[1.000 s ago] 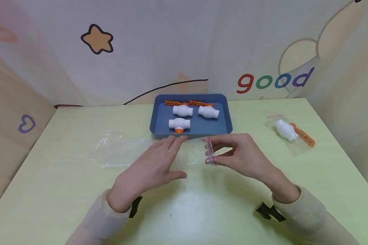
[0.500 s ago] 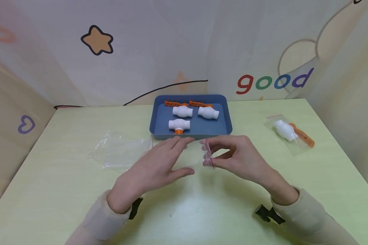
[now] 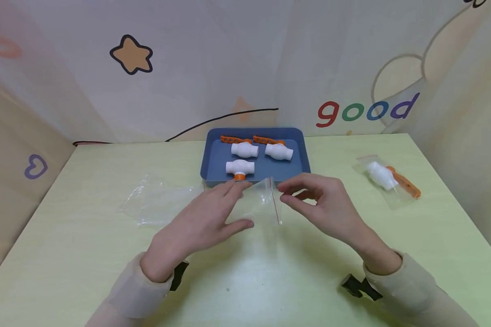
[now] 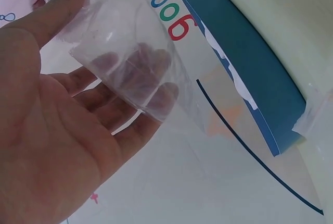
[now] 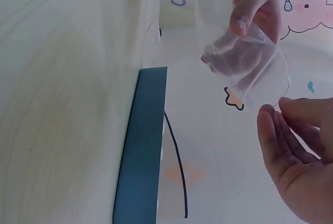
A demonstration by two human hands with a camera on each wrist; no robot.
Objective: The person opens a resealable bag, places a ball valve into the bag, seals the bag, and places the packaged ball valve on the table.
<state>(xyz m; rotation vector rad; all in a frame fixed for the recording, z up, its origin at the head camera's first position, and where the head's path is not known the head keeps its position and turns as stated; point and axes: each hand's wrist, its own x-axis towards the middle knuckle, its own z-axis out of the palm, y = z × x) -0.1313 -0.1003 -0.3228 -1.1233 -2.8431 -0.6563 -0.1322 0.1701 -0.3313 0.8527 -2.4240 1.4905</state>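
Note:
A clear zip bag [image 3: 257,202] with a red line along its mouth hangs between the two hands, just in front of the tray. My left hand [image 3: 200,223] holds the closed end, its fingers showing through the plastic [image 4: 136,70] and its thumb on the near side. At the mouth, my right hand [image 3: 326,202] has thumb and index fingertips together on the bag's edge; the right wrist view shows this pinch of the right hand [image 5: 299,151] at one corner. No object shows inside the bag.
Behind the hands stands a blue tray [image 3: 296,170] with white ball valves [image 3: 239,166] that have orange handles. Flat clear bags [image 3: 159,202] lie to the left. A bagged valve [image 3: 382,175] lies at the right, and a printed curtain [image 3: 212,68] hangs behind.
My right fingers have drawn back from behind the bag's mouth to its edge, and rise slightly. The bunched mouth has spread out flatter. My left hand stays nearly in place.

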